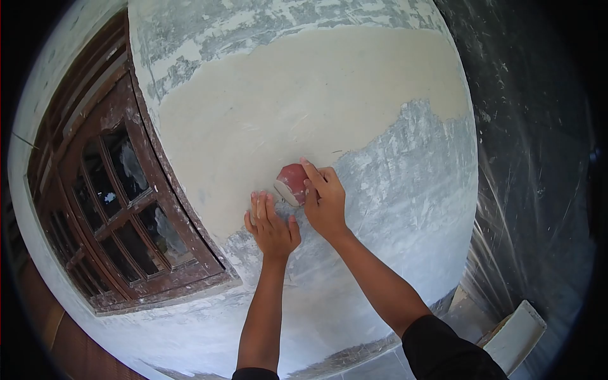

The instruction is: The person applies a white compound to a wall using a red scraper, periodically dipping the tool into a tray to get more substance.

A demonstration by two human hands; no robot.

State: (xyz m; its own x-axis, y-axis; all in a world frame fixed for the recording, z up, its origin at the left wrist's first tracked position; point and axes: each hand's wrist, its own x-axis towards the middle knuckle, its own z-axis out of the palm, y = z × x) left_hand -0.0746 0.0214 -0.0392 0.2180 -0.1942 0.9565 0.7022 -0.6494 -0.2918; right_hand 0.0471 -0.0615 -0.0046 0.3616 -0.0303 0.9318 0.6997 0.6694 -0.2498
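Observation:
A reddish scraper-like piece [294, 182] with pale smears on its lower left part lies against the wall, gripped at its right side by my right hand [325, 201]. My left hand [272, 228] rests on the wall just below and left of it, fingers spread, holding nothing. Both hands are near the lower edge of a smooth cream-coloured coat [253, 120]. Below and right of that coat the wall [392, 183] shows grey with whitish streaks.
A brown wooden window [126, 202] with glass panes and pale spatters is at the left. Dark sheeting [525, 126] hangs on the right. A whitish rectangular container [514, 339] stands at the lower right, near the tiled floor [373, 366].

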